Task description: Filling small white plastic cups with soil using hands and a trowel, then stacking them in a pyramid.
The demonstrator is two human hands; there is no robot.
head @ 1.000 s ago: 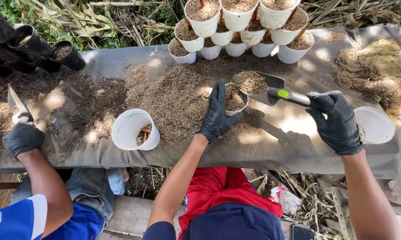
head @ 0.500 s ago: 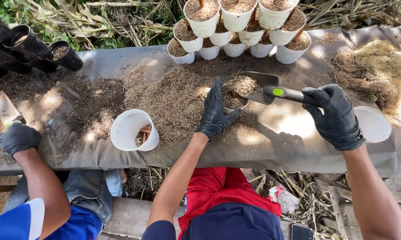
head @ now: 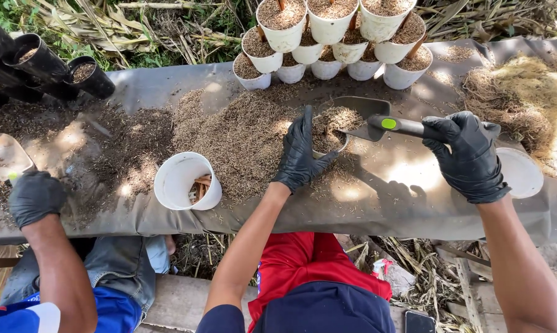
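While the left hand (head: 301,152), in a black glove, lies with fingers spread along the near side of a small pot (head: 329,132), steadying it, the right hand (head: 466,157), gloved the same, is closed in a fist round the dark handle of a garden trowel (head: 377,120). The trowel's blade rests over the far rim of that pot, which is heaped with dry brown husk mix and stands on the grey sheet (head: 377,203) covering the table, just at the edge of a wide loose husk pile (head: 235,132).

To the left of the pile an empty-looking white pot (head: 186,182) lies tipped on its side, mouth toward the viewer, with a few brown sticks visible inside. Near the right hand, partly behind its wrist, sits another white container (head: 522,172), pale inside; what it holds I cannot tell. Beyond it is a mound of straw-coloured fibre (head: 519,92).

At the far edge of the table stands a stacked cluster of filled white pots (head: 331,37), each topped with the same brown mix, some with a stick poking up. Far left, black tube pots (head: 41,65) lean together, two showing dark mix in their mouths.

At the lower left, a co-worker's gloved hand (head: 35,197) grips a pale scoop (head: 7,157) over darker mix.
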